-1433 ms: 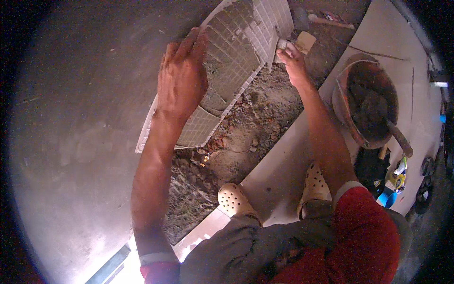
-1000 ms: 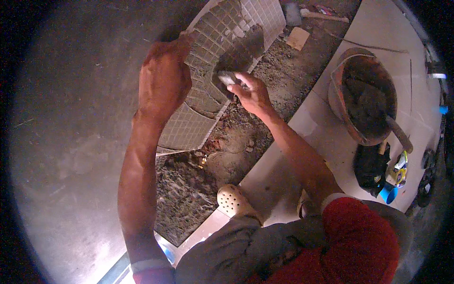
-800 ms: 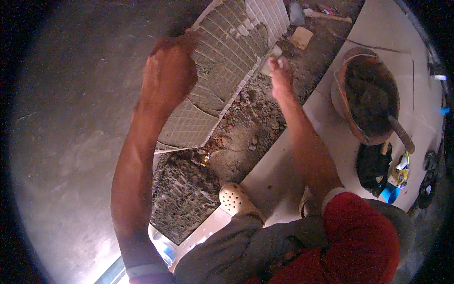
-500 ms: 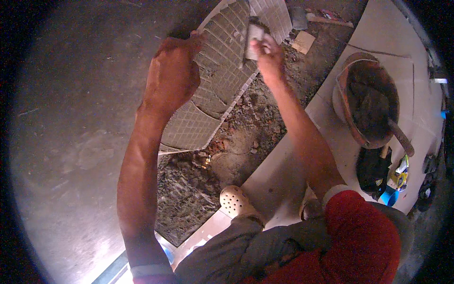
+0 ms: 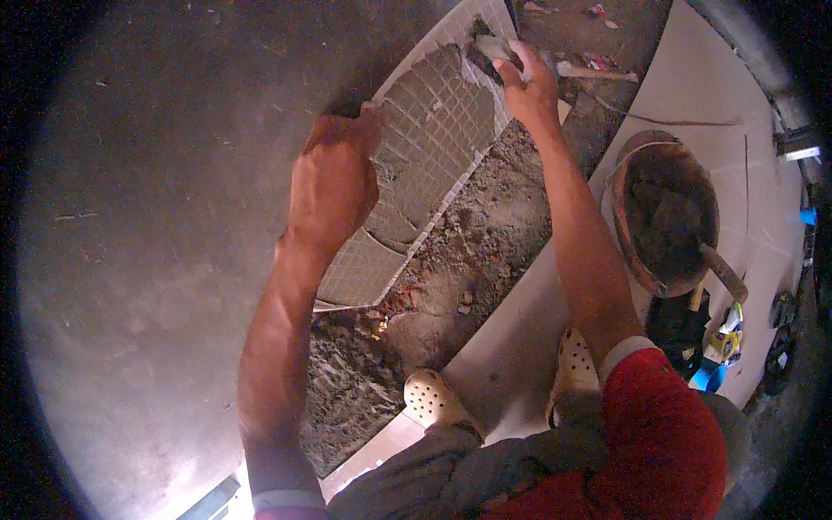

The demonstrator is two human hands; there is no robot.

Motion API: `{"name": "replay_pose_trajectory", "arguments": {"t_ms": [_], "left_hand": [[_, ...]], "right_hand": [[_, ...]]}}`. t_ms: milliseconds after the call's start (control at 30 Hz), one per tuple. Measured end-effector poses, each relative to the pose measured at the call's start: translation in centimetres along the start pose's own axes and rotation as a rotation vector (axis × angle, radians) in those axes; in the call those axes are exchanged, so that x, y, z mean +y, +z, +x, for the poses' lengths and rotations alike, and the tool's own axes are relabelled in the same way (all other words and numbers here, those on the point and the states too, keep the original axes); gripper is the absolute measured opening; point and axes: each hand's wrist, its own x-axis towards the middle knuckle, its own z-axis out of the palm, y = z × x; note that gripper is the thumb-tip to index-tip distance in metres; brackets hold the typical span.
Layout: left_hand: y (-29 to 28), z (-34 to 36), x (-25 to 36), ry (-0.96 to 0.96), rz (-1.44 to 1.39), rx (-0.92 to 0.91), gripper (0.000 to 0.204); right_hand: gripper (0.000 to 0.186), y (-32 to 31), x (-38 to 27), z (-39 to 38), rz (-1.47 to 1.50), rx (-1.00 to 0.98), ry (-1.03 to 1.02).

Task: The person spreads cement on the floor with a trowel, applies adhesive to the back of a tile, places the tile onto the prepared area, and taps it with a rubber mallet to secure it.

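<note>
A large tile (image 5: 425, 130) stands tilted with its gridded back towards me, much of it coated in grey mortar. My left hand (image 5: 334, 178) is closed on the tile's left edge, its fingertips partly hidden behind the knuckles. At the far right end of the tile, my right hand (image 5: 533, 91) grips a flat trowel (image 5: 494, 48) against the coated back. Fingers cover part of the trowel, and its blade is hard to make out. Below the tile's lower edge lies rough, crumbly mortar bed (image 5: 451, 234).
On pale floor tiles (image 5: 511, 334) at the right stands a bucket (image 5: 617, 212) of dark mortar with a handled tool (image 5: 724, 276) in it. Beside it are a black bag (image 5: 679, 325) and a blue roll (image 5: 709, 375). A wooden-handled tool (image 5: 598, 74) lies beyond my right hand.
My right hand has carried the trowel from the tile's right edge up to its far end. My left hand keeps its hold on the edge; the whole view has shifted slightly.
</note>
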Motion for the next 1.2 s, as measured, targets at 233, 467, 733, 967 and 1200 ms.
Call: {"name": "replay_pose_trajectory", "arguments": {"t_ms": [233, 467, 733, 967, 1200], "left_hand": [[-0.3, 0.0, 0.4, -0.042, -0.041, -0.017, 0.054], [-0.7, 0.0, 1.6, -0.117, -0.015, -0.038, 0.053], [-0.6, 0.2, 1.4, -0.105, -0.026, -0.042, 0.047], [-0.4, 0.2, 1.0, -0.057, 0.003, -0.022, 0.048], [0.2, 0.1, 0.9, -0.048, 0.031, 0.023, 0.05]], "right_hand": [[0.05, 1.2, -1.4, 2.3, 0.159, 0.065, 0.153], [0.048, -1.1, -5.8, -4.3, 0.157, -0.286, -0.123], [0.047, 1.8, 1.5, 2.5, 0.32, 0.016, 0.319], [0.046, 0.5, -5.4, -4.3, 0.185, -0.214, -0.046], [0.048, -0.2, -0.5, -8.8, 0.344, -0.193, 0.586]]}}
